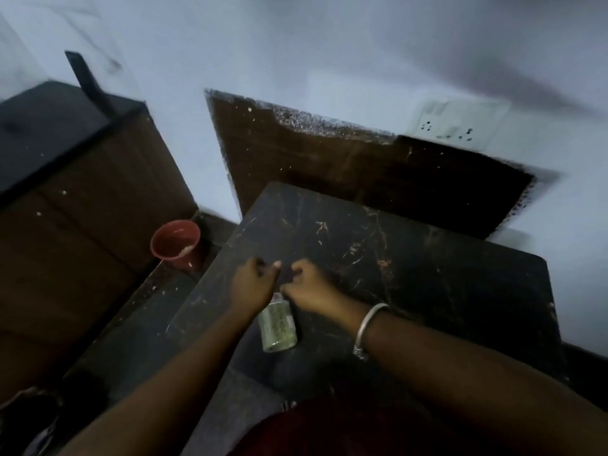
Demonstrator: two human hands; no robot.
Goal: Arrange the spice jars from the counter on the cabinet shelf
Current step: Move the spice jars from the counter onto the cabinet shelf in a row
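A single head-worn view looks forward and steeply down from above the dark counter (411,258), tilted so that the pale wall (296,44) fills the upper part of the frame. It sits close over the work: both forearms reach in from the bottom edge, and the hands meet near the middle. The wide lens bends the edges, and the picture is dim and blurred.
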